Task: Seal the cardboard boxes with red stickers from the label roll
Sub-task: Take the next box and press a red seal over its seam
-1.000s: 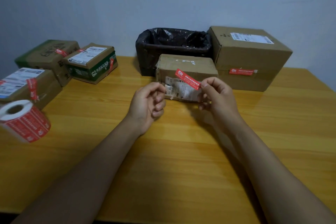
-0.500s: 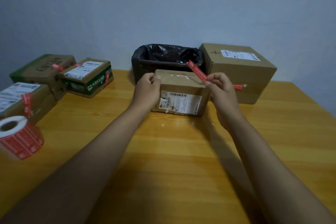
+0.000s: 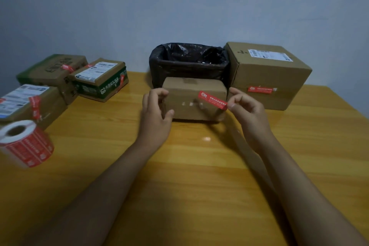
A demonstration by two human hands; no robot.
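Red sticker (image 3: 212, 100) in right hand (image 3: 246, 111)

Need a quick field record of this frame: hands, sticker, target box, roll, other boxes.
left hand: fingers curled at the small box's left end, holding nothing
right hand: pinches the sticker's right end
red sticker: loose, in front of the small box
small box: centre, no seal visible
label roll: table, far left
big box: right, red seal on front
left boxes: three, each with red stickers
bin: black-lined, behind small box
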